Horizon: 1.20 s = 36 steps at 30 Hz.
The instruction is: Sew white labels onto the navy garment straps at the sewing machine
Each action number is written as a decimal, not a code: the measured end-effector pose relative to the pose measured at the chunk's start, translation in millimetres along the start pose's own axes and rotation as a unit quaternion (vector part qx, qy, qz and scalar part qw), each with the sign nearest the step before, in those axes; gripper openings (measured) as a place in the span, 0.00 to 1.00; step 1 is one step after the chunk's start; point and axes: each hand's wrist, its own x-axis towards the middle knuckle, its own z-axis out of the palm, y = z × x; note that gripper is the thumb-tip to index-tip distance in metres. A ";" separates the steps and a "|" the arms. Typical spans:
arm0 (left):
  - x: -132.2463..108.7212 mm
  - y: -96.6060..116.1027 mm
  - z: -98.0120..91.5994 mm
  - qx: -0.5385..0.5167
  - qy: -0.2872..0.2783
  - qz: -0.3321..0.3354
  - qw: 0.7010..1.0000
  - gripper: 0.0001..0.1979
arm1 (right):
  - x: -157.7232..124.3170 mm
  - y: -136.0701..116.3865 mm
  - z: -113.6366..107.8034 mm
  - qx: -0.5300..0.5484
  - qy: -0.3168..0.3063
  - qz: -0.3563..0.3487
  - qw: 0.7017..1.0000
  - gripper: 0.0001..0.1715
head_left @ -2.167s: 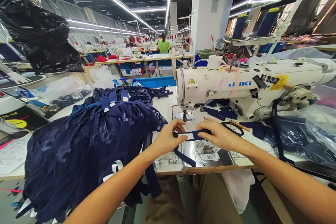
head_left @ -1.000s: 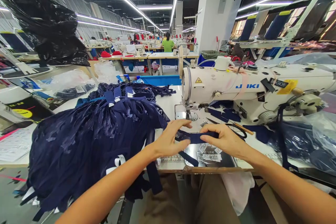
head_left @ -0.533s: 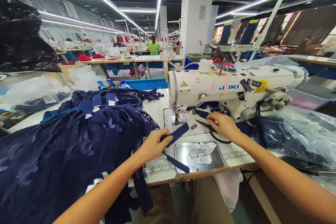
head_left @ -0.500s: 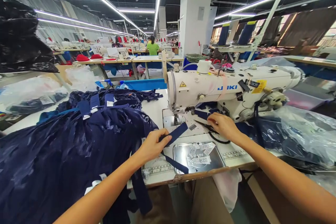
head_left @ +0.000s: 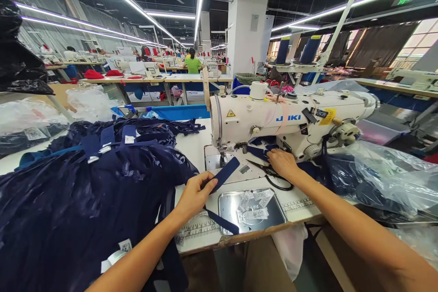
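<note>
My left hand (head_left: 198, 192) pinches a navy fabric strip (head_left: 226, 174) between thumb and fingers, its free end pointing toward the needle area. Below that hand, a narrow navy band (head_left: 224, 222) hangs over the edge of a metal tray (head_left: 224, 200). My right hand (head_left: 283, 163) is under the arm of the white sewing machine (head_left: 253, 114), fingers curled at the end of another navy strip (head_left: 257, 152); the fingertips are partly hidden. Black-handled scissors (head_left: 279, 182) lie just below it on the machine bed.
Navy garments (head_left: 85, 200) with white labels are heaped at the left. Printed labels (head_left: 255, 205) lie in the tray. Plastic-wrapped navy items (head_left: 369, 173) sit at the right. Thread cones (head_left: 282, 51) stand behind the machine. A person in green (head_left: 193, 64) is at a far table.
The view has swung slightly right, shifting the scene left. My right hand has drawn back a little from the scissors, showing more of them. My left hand still holds its strip.
</note>
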 end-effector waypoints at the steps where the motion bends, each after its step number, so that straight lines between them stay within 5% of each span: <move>1: -0.1 0.1 0.4 -0.013 0.004 -0.004 1.000 0.13 | 1.2 -1.1 1.2 -0.005 -0.006 -0.004 1.000 0.12; 11: -7.1 0.0 -3.3 -0.141 0.037 -0.055 0.988 0.11 | -7.4 -1.7 1.5 -0.018 0.009 -0.059 0.998 0.17; 15: -7.1 -0.7 -2.0 -0.159 0.054 -0.041 0.985 0.11 | -30.2 -22.2 -6.1 0.026 0.146 -0.082 0.985 0.19; 17: -6.8 -1.6 -1.0 -0.159 0.060 -0.032 0.985 0.11 | -43.5 -42.8 -14.2 0.092 0.228 -0.162 0.956 0.18; 21: -7.6 -3.6 -0.8 -0.150 0.062 -0.020 0.987 0.12 | -58.6 -87.6 -34.9 0.189 0.290 -0.283 0.895 0.20; 26: -10.0 -3.1 -3.0 -0.153 0.064 -0.008 0.986 0.11 | -51.8 -115.9 -44.9 0.218 0.308 -0.280 0.883 0.20; 36: -15.2 2.8 -3.0 -0.171 0.080 0.013 0.982 0.12 | -47.1 -121.9 -43.6 0.204 0.349 -0.290 0.868 0.19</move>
